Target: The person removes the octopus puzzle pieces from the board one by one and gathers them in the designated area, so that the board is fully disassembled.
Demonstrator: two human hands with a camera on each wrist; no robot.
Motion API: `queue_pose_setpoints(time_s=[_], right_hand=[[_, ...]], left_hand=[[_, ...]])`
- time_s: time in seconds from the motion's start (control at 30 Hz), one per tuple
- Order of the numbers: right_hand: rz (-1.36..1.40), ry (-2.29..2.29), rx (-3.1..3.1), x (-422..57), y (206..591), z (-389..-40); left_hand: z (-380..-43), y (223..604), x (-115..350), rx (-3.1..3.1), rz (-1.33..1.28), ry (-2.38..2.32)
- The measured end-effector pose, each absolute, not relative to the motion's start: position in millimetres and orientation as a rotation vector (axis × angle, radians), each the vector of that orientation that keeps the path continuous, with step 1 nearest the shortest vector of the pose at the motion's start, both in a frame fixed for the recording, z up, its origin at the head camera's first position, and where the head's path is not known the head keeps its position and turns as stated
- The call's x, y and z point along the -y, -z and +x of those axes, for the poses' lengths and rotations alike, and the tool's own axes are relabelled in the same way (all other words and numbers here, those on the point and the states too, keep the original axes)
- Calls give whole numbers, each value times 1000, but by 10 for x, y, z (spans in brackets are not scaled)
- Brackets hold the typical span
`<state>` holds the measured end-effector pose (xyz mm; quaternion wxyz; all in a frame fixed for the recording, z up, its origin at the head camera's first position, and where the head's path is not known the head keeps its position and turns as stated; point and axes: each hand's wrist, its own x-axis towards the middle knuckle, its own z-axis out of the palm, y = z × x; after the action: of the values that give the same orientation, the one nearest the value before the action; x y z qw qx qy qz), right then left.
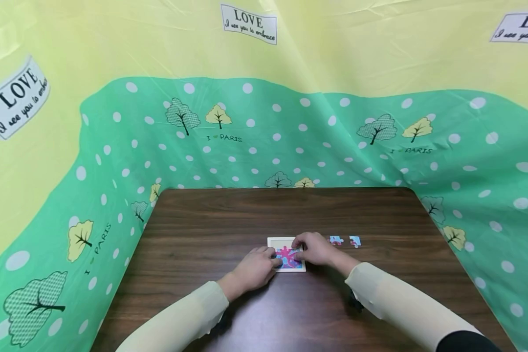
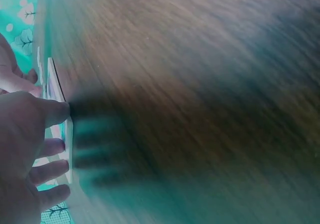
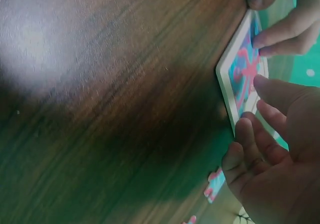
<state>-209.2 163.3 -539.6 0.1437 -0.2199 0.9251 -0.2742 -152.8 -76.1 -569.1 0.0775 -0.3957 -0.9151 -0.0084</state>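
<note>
"What is everything sitting on?"

"A dark brown wood-grain counter (image 1: 193,215), spreading out under both hands. Between the fingers of the left hand (image 1: 255,268) and the right hand (image 1: 315,248) lies a flat, square puzzle tray with a white rim (image 1: 280,239)."

"How are those fingers?"

"The left ones are apart, resting on the tray's side. The right thumb and forefinger stand over its other side; whether they pinch anything, I can't tell."

"How would the tray handle?"

"Light and stiff, I'd judge, and likely to slide if pushed. Hold it by opposite sides of the rim; tipping could spill the pink-and-blue jigsaw picture (image 1: 286,259) inside."

"And the loose bits?"

"Light-blue-and-pink knobbed jigsaw pieces (image 1: 355,241), beyond the right fingers and off to their right. Probably thin, with knobs that may bend; pinch them by the edges."

"Count it all."

"One counter, two hands, one tray, one jigsaw picture, whose separate parts I can't count under the fingers, and two loose pieces, near each other but apart."
</note>
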Motion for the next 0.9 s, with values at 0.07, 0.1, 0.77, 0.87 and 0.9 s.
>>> queue_pose_setpoints(time_s=[0.07, 0.1, 0.77, 0.87, 0.9], right_hand=[[-637, 785, -2680, -1616, 5415, -2081], [-634, 782, -2687, -1610, 5421, -2078], [-673, 685, -2733, -1543, 5438, -2105], [-693, 681, -2730, -1541, 5440, -2105], [-704, 683, -2732, -1539, 5440, -2105]], left_hand=[[-1532, 5696, 763, 2747, -1195, 21], [-1533, 5693, 764, 2750, -1199, 17], [-1530, 5690, 750, 2713, -1277, -67], [-1522, 5671, 747, 2734, -1273, -64], [-1519, 5662, 746, 2743, -1272, -61]])
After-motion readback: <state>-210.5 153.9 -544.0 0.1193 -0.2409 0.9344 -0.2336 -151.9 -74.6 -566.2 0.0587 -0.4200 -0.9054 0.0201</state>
